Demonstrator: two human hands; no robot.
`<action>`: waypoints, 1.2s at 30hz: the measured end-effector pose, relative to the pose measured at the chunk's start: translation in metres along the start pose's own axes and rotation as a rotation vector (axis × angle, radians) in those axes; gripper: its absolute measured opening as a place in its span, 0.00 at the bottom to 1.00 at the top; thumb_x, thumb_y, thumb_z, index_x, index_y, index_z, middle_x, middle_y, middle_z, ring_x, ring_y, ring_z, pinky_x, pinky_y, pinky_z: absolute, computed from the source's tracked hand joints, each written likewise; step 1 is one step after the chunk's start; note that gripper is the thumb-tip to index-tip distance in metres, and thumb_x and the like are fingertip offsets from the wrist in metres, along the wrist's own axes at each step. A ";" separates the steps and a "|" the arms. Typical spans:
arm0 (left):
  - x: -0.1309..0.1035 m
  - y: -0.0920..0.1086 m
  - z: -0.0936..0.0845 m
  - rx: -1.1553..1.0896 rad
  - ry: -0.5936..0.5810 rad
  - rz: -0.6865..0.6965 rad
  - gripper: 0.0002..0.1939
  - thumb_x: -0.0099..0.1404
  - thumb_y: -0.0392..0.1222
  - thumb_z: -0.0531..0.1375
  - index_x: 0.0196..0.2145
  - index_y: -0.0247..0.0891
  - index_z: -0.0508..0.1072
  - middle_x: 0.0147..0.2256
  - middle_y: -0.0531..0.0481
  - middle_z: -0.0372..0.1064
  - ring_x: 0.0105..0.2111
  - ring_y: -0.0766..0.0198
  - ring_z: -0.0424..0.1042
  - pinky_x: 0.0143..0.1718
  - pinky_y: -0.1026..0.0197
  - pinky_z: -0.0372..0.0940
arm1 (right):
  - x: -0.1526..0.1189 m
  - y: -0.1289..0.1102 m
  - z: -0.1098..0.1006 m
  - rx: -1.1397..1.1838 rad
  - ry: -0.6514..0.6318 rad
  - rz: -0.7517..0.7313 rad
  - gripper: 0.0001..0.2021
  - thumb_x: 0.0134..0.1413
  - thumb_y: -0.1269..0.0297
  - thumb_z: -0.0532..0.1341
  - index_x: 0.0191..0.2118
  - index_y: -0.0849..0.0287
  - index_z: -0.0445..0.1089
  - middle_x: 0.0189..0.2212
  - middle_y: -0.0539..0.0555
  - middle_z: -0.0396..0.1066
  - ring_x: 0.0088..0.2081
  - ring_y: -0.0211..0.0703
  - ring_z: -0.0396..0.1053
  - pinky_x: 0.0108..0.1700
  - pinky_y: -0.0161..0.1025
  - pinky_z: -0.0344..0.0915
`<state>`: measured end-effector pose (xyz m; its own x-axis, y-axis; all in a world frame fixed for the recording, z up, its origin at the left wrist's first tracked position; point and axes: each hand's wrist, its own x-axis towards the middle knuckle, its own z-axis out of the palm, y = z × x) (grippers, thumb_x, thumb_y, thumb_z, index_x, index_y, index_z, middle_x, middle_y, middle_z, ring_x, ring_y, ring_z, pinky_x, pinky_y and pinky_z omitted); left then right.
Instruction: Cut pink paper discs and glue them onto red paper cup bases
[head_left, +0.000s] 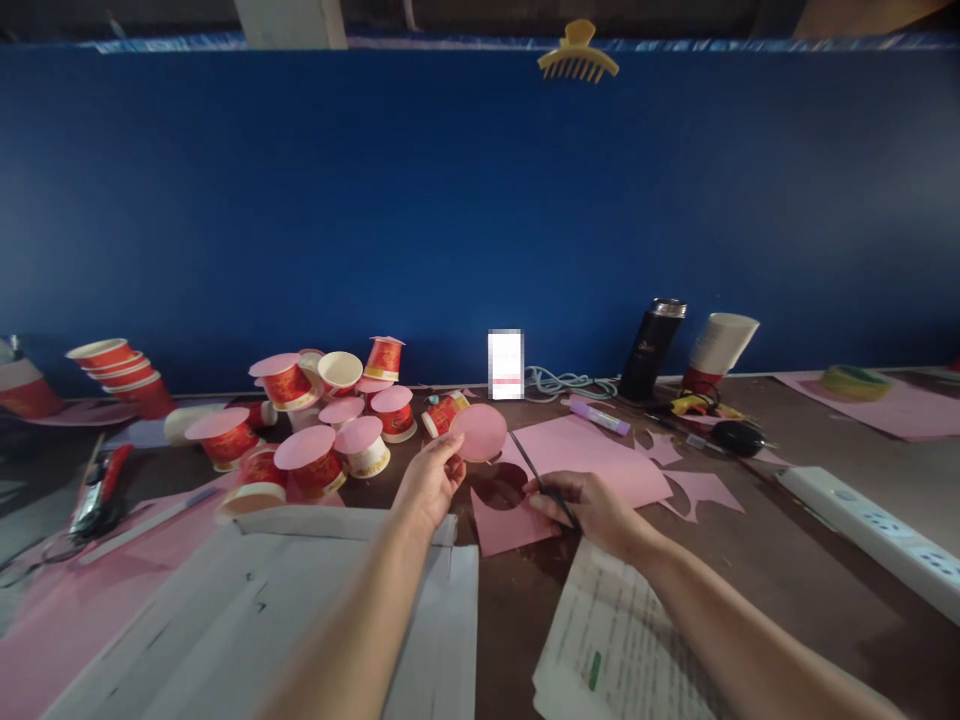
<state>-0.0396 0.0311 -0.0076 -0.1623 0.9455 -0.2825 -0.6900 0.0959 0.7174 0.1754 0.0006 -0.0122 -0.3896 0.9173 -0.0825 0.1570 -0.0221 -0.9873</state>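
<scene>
My left hand (436,478) pinches the edge of a round pink paper disc (480,433) between thumb and fingers. Closed around dark scissors (528,455) is my right hand (571,505), and the blades point up and left towards the disc. A pink paper offcut (506,530) with a curved cut edge lies under the scissors. A red paper cup (444,412) rests tilted just behind the disc. To the left, several red paper cups (306,470) stand upside down with pink discs on top.
At far left is a stack of red cups (127,378). White cardboard (300,610) and printed pages (622,640) lie in front. A pink sheet (585,455), glue stick (600,416), black thermos (652,350), white cup (720,345) and power strip (874,530) are to the right. Behind rises a blue partition (450,200).
</scene>
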 end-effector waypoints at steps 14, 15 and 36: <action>0.002 0.003 -0.001 -0.064 -0.020 -0.007 0.05 0.57 0.27 0.61 0.30 0.34 0.71 0.25 0.54 0.67 0.23 0.76 0.67 0.22 0.75 0.61 | 0.001 0.002 0.002 0.004 -0.041 -0.008 0.23 0.45 0.48 0.67 0.38 0.66 0.71 0.19 0.47 0.62 0.21 0.33 0.59 0.23 0.33 0.55; 0.002 0.002 -0.002 -0.046 -0.031 -0.001 0.05 0.57 0.27 0.62 0.31 0.34 0.72 0.26 0.54 0.68 0.23 0.76 0.67 0.22 0.75 0.61 | 0.001 0.002 0.002 0.002 -0.042 -0.008 0.23 0.45 0.48 0.67 0.38 0.66 0.71 0.19 0.47 0.62 0.22 0.33 0.59 0.23 0.33 0.56; 0.010 -0.005 -0.004 0.045 0.042 0.033 0.11 0.47 0.34 0.70 0.28 0.33 0.72 0.24 0.53 0.68 0.23 0.76 0.65 0.24 0.74 0.58 | -0.004 -0.004 0.004 -0.065 -0.081 0.022 0.26 0.49 0.47 0.65 0.46 0.65 0.71 0.20 0.47 0.63 0.22 0.34 0.61 0.24 0.34 0.58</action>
<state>-0.0406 0.0395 -0.0163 -0.2147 0.9344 -0.2841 -0.6517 0.0796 0.7543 0.1725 -0.0051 -0.0088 -0.4573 0.8815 -0.1178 0.2241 -0.0139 -0.9745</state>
